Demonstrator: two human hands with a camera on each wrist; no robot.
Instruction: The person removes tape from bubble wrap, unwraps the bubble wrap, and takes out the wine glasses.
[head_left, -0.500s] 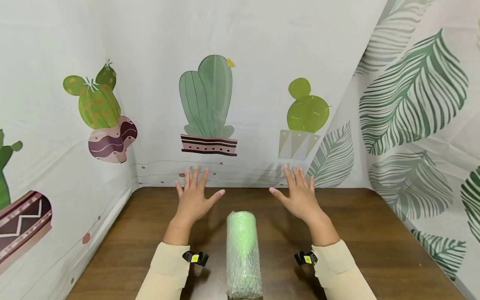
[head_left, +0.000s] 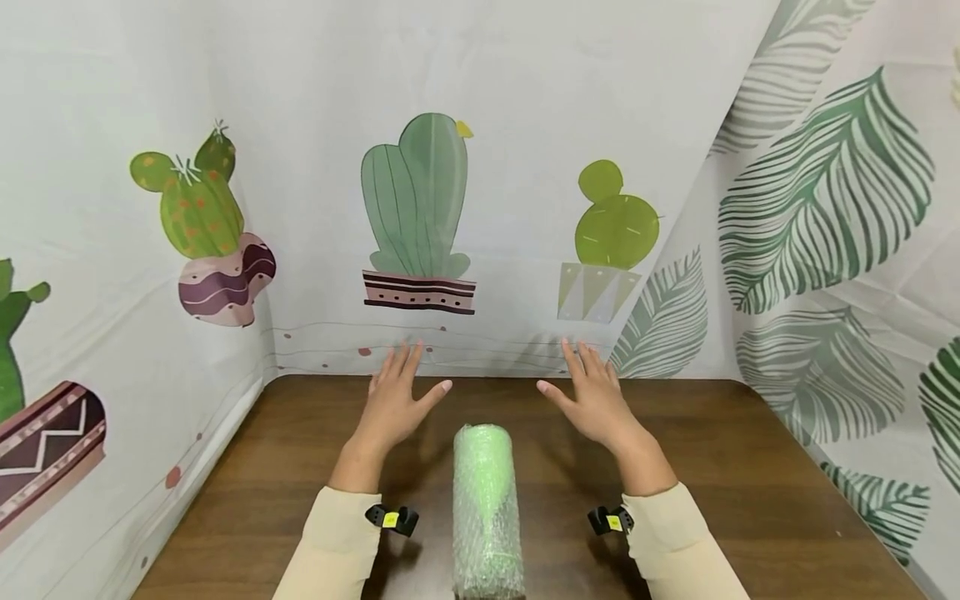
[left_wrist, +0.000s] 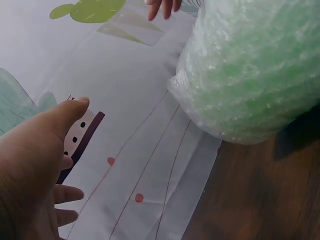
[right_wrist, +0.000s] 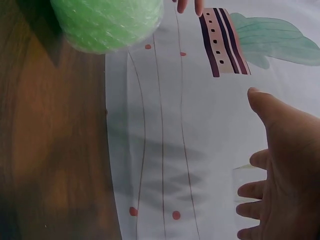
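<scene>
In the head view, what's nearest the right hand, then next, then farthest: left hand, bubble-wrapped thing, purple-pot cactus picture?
1. Bubble-wrapped thing: in the middle.
2. Left hand: on the other side.
3. Purple-pot cactus picture: way over left.

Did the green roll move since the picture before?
No, the roll hasn't visibly moved: in the head view it keeps the same place against the back edge of the table.
</scene>
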